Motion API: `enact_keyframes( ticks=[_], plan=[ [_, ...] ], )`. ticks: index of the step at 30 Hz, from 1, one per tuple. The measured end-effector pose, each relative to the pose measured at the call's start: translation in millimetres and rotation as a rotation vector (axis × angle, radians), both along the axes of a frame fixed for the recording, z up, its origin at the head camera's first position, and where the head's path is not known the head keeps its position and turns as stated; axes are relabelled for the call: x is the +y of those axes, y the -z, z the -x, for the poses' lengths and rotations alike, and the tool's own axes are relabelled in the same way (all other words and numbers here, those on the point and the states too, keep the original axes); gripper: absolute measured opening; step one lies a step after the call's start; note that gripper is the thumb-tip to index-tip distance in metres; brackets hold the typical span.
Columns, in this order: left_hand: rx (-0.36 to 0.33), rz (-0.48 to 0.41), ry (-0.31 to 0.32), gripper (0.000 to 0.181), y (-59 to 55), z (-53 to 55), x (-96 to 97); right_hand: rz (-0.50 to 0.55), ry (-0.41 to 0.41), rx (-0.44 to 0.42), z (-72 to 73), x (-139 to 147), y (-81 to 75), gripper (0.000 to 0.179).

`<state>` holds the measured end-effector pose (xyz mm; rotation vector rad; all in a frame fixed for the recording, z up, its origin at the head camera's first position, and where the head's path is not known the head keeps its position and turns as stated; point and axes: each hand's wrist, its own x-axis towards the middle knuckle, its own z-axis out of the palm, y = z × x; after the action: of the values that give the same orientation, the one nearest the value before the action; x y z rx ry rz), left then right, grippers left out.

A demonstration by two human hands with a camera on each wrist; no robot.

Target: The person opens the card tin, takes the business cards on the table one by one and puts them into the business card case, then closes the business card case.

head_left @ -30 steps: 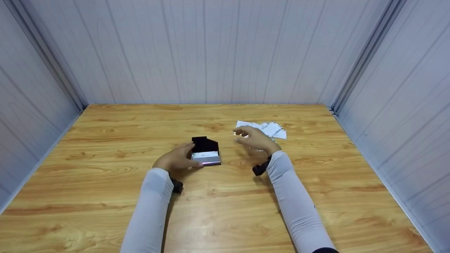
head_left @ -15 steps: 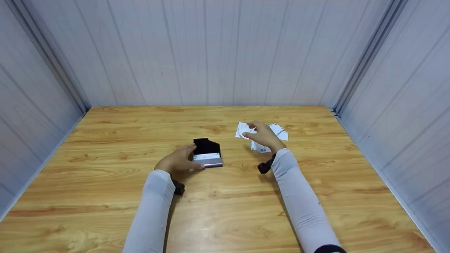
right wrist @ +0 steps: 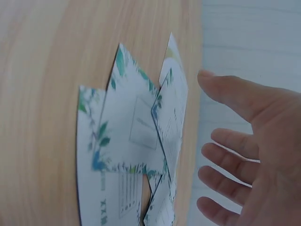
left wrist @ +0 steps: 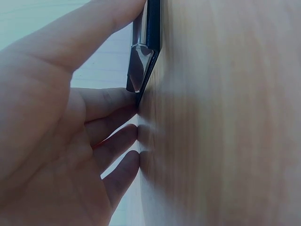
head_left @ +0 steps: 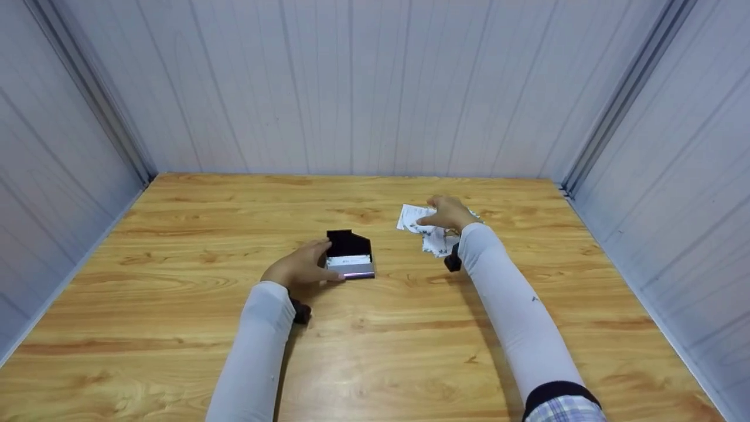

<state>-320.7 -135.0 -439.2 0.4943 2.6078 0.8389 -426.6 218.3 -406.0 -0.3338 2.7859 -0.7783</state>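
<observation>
A black and silver business card case (head_left: 356,269) lies open on the wooden table, its dark lid tipped back. White cards (head_left: 350,259) show inside it. My left hand (head_left: 297,265) grips the case from its left side, thumb on the front edge and fingers by the back corner. In the left wrist view the case's metal corner (left wrist: 140,68) sits between thumb and fingers. Fanned out to the right are several white business cards (head_left: 435,241) with green leaf borders (right wrist: 124,127). Over them hovers my right hand (head_left: 450,214), fingers spread, nothing in its grasp.
Pale panelled walls (head_left: 375,88) enclose the wooden table (head_left: 375,351) at the back and both sides. A black wrist camera (head_left: 302,312) sits under the left wrist, and another wrist camera (head_left: 452,259) is under the right.
My right hand has moved right and farther back, from the cards' left side to above them. The left hand has stayed on the card case.
</observation>
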Motion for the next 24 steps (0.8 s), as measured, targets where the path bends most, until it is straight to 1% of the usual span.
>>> enact_keyframes(
  ticks=[4, 9, 15, 20, 24],
  plan=[
    [-0.003, 0.002, -0.006, 0.097, -0.1, -0.2, 0.1, -0.023, 0.012, -0.046, 5.0, 3, -1.3, 0.072],
    [-0.002, 0.004, -0.010, 0.097, 0.2, 0.5, 1.7, -0.070, 0.036, -0.074, 10.6, 9, 4.2, 0.075],
    [-0.005, 0.009, 0.006, 0.097, -0.2, -1.6, 3.7, -0.063, 0.074, -0.155, 9.1, 14, 11.9, 0.082],
    [-0.002, -0.007, -0.002, 0.096, -2.4, -3.2, 4.3, -0.033, 0.082, -0.133, 7.9, 16, 13.1, 0.081],
    [0.002, 0.000, -0.003, 0.096, -2.4, -4.8, 4.7, -0.038, 0.072, -0.115, 8.6, 16, 14.3, 0.081]
  ],
)
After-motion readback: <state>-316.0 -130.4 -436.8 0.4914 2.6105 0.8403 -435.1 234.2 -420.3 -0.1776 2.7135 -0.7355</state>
